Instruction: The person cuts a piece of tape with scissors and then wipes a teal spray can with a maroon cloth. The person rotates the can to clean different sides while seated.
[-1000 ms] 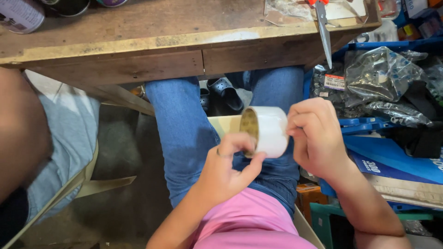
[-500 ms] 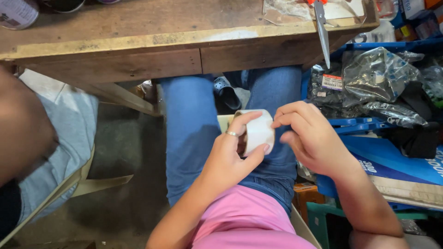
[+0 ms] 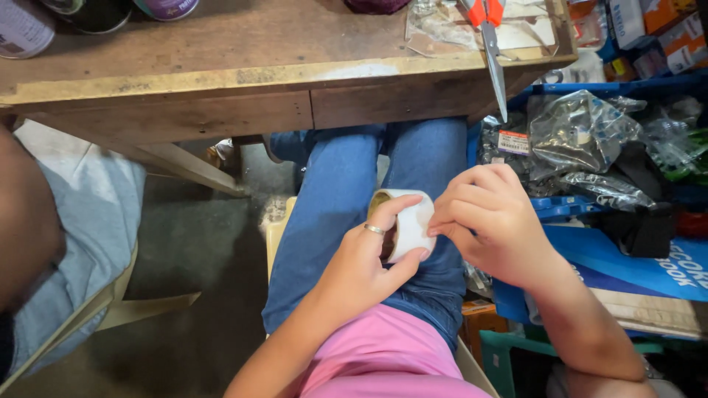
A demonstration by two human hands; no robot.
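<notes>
view from above of a seated person in blue jeans and a pink top, working over their lap beside a worn wooden table [image 3: 221, 74]. the left hand [image 3: 361, 269], with a ring on one finger, is wrapped around a white roll of adhesive tape with a brown cardboard core [image 3: 405, 225], thumb under it and a finger curled over its top, holding it just above the right thigh. the right hand [image 3: 490, 221] is bent, fingertips pressed against the roll's outer face, as if picking at the surface. no loose strip of tape shows, so the free end looks not yet lifted; nothing appears pulled out or cut. orange-handled scissors [image 3: 493, 51] lie on the table edge, blades pointing toward the lap, well apart from both hands. to the right, clear crumpled plastic bags [image 3: 582, 129] sit in a blue plastic crate [image 3: 590, 90]. another person's grey sleeve [image 3: 81, 221] shows at left.
</notes>
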